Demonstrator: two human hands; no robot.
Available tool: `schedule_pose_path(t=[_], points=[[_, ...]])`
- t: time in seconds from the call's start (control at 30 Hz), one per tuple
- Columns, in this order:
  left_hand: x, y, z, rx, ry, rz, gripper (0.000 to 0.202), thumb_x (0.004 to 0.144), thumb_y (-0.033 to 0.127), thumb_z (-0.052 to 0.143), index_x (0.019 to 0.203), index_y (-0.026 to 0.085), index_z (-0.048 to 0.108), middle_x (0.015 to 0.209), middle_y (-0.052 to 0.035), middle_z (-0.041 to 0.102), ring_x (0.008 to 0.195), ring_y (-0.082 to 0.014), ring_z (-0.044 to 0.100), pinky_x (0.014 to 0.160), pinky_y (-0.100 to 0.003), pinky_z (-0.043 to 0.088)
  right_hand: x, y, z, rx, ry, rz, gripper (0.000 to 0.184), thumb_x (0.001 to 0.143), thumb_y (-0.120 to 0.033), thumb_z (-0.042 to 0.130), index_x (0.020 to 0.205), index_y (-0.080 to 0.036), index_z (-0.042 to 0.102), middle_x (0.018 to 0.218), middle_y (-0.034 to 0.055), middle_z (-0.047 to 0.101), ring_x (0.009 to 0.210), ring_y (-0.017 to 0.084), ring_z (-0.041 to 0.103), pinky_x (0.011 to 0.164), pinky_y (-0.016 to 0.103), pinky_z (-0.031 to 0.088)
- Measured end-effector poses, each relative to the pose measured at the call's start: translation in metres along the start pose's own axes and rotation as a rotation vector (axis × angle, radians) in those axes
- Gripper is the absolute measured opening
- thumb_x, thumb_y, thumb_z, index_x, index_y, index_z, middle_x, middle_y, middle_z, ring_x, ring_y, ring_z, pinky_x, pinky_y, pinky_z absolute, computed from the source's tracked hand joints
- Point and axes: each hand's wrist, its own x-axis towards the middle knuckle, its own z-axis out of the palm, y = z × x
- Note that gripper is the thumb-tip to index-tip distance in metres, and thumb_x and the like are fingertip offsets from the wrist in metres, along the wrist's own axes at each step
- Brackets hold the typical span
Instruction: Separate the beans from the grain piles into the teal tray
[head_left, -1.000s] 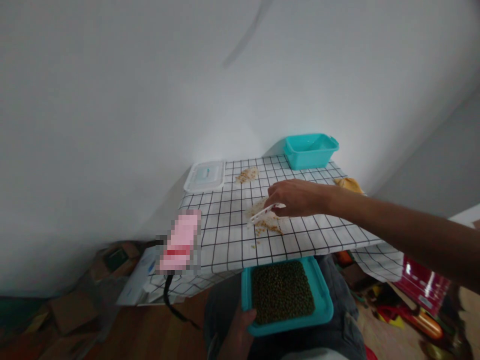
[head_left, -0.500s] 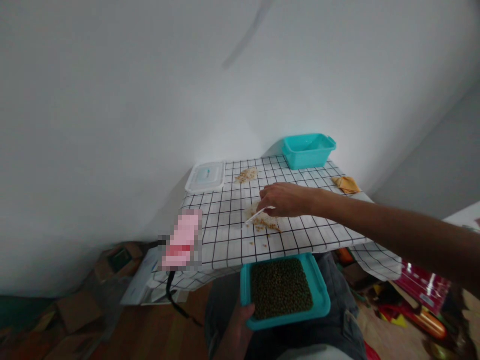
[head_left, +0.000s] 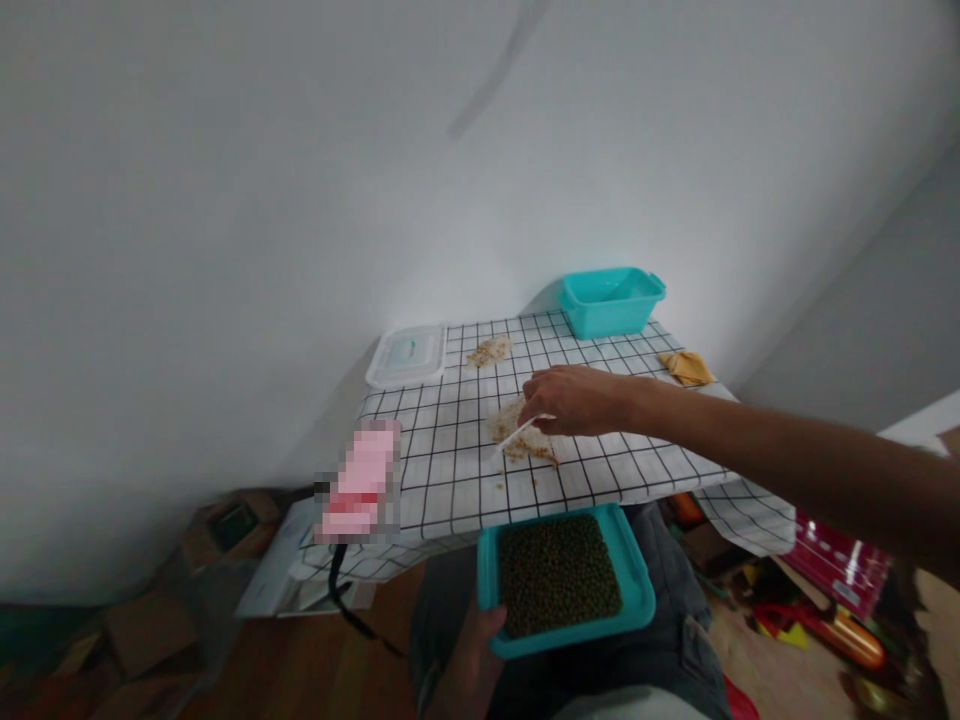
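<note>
My left hand (head_left: 480, 640) grips the near left corner of a teal plastic tray (head_left: 636, 580), thumb over the rim. The tray is over my lap, below the table's front edge, and is filled with small greenish-brown beans (head_left: 559, 575). Above the table, my right hand (head_left: 566, 400) is closed on a thin white stick (head_left: 517, 435), whose tip points down and left. Just beneath that hand lies a pile of pale and tan grains (head_left: 517, 430), partly hidden by it, with a few loose bits (head_left: 501, 486) in front. Farther back is a second, smaller grain pile (head_left: 490, 352).
A teal bin (head_left: 611, 305) stands at the back right of the checked tablecloth (head_left: 450, 480). A translucent lid (head_left: 407, 357) lies at the back left, and an orange cloth (head_left: 686, 367) near the right edge. A blurred pink item (head_left: 362, 480) sits at the left edge.
The stick's tip has shifted slightly right, along the front of the near grain pile. Some loose bits there have moved. My left hand still holds the tray, and the view has shifted a little.
</note>
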Motion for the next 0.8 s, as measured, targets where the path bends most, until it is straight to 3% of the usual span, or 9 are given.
schedule_pose_path(t=[0.27, 0.53, 0.63, 0.8], points=[[0.007, -0.022, -0.016, 0.170, 0.069, 0.100, 0.038, 0.054, 0.048, 0.085, 0.079, 0.021, 0.077, 0.100, -0.0093, 0.076, 0.129, -0.0417, 0.048, 0.121, -0.047, 0.019, -0.007, 0.009, -0.009, 0.013, 0.033, 0.046, 0.031, 0.089, -0.021, 0.053, 0.113, -0.023, 0.072, 0.096, 0.0092, 0.068, 0.090, 0.020, 0.060, 0.080, 0.034, 0.042], [0.009, -0.016, -0.012, 0.150, 0.068, 0.018, 0.030, 0.065, 0.051, 0.076, 0.069, 0.021, 0.074, 0.085, -0.0092, 0.076, 0.120, -0.0405, 0.055, 0.121, -0.049, 0.017, -0.005, 0.013, -0.002, -0.024, 0.029, 0.060, 0.030, 0.086, -0.020, 0.054, 0.108, -0.024, 0.074, 0.093, 0.0082, 0.069, 0.086, 0.019, 0.060, 0.074, 0.033, 0.041], [0.009, -0.014, -0.012, 0.148, 0.094, 0.008, 0.027, 0.068, 0.048, 0.073, 0.071, 0.021, 0.074, 0.091, -0.0090, 0.076, 0.122, -0.0389, 0.054, 0.121, -0.047, 0.015, -0.004, 0.014, -0.003, -0.031, 0.029, 0.066, 0.031, 0.086, -0.020, 0.054, 0.110, -0.024, 0.073, 0.094, 0.0086, 0.069, 0.084, 0.019, 0.060, 0.073, 0.033, 0.040], [0.006, -0.016, -0.012, 0.180, 0.073, 0.061, 0.027, 0.059, 0.045, 0.082, 0.072, 0.023, 0.074, 0.086, -0.0068, 0.075, 0.115, -0.0387, 0.057, 0.117, -0.046, 0.025, -0.002, 0.015, -0.002, -0.045, 0.012, 0.079, 0.030, 0.085, -0.021, 0.054, 0.107, -0.024, 0.074, 0.093, 0.0082, 0.069, 0.085, 0.019, 0.059, 0.073, 0.033, 0.040]])
